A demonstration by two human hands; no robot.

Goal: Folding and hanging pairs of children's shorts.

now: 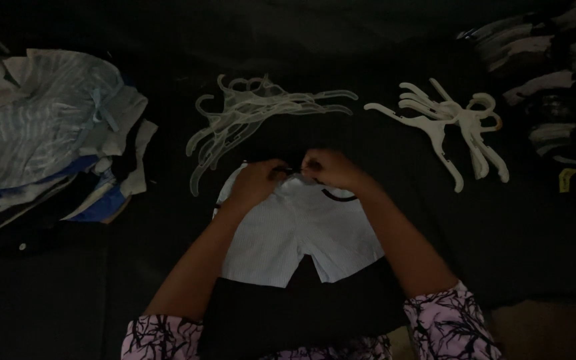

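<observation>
A small pair of pale blue shorts (pixel 288 240) lies flat on a dark cloth, legs toward me. My left hand (pixel 258 180) pinches the waistband at its left side. Just to the right, my right hand (pixel 328 168) grips the same waistband near its middle, fingers closed on the fabric. The two hands almost touch. A dark curved edge, perhaps a hanger or trim, shows beside my right hand.
A heap of clear plastic hangers (pixel 248 113) lies behind the shorts, and white hangers (pixel 455 127) lie to the right. A pile of pale striped and blue garments (pixel 48 140) fills the left. More stacked items (pixel 548 60) sit at the far right.
</observation>
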